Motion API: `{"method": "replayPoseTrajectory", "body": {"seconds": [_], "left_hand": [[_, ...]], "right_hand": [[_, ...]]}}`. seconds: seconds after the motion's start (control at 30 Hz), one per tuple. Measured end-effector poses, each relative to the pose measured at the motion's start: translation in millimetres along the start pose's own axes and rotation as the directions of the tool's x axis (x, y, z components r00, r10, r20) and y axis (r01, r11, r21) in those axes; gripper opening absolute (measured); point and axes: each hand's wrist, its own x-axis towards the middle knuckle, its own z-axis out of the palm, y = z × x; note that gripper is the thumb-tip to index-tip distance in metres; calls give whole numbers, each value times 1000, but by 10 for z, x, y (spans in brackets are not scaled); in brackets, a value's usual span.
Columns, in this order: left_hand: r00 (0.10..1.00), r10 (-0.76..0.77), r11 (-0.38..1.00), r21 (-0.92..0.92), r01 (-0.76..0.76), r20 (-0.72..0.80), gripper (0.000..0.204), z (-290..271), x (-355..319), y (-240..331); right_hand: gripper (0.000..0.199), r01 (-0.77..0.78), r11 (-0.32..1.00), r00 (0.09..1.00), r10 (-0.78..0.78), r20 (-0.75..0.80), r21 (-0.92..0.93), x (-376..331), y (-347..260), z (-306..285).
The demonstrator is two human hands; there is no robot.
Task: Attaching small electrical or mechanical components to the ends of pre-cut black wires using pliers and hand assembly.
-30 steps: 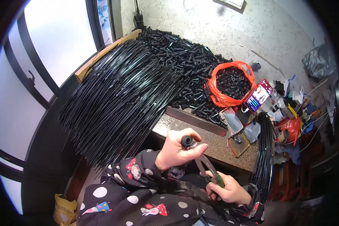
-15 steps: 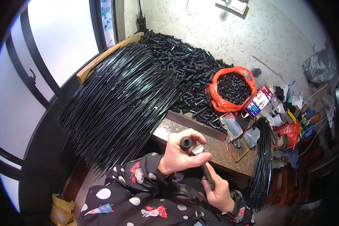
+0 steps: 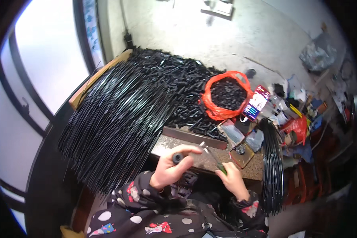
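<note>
My left hand [image 3: 167,171] is closed around a short black tube [image 3: 177,158]; its round, hollow end faces up beside the thumb and the rest is hidden in the palm. In my right hand [image 3: 235,181] is a hand tool with a green handle [image 3: 221,168] and a slim metal shaft. The shaft points up and left, its shiny tip just right of my left fingertips, seemingly apart from the tube. Both hands are in front of the near table edge. Beyond them lies a large heap of black tubular pieces [image 3: 170,71].
Thin black rods [image 3: 115,123] fan out at left beside a wooden board [image 3: 101,77]. A metal bar [image 3: 194,137] edges the heap. A red plastic bag [image 3: 218,114] holds small black parts. Right of it are a lit phone [image 3: 257,103], clutter and a hanging rod bundle [image 3: 273,170].
The tool's metal end has come away from my left hand and now stands clear to its right. My hands have moved apart, and the whole view has shifted.
</note>
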Motion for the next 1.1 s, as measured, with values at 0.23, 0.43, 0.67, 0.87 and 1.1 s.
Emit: {"method": "replayPoseTrajectory", "body": {"seconds": [0.23,0.43,0.67,0.87,1.1], "left_hand": [[994,66,997,-50,-61,88,62,-133,-95,-37],[785,439,880,385,-278,-437,39,-181,121,166],[899,399,825,-358,-438,-180,85,72,513,595],[947,-246,929,327,171,204,42,-317,223,177],[775,-492,525,845,-99,397,45,-905,-34,-95]], "right_hand": [[39,-49,906,998,29,-55,-421,-44,420,420],[52,22,936,995,-56,-88,-351,-111,489,417],[76,20,846,992,-85,97,534,-333,-139,-266],[37,-444,894,717,313,-623,-62,-217,491,-1505],[39,-718,561,691,508,-514,-411,-994,2169,-1894]]}}
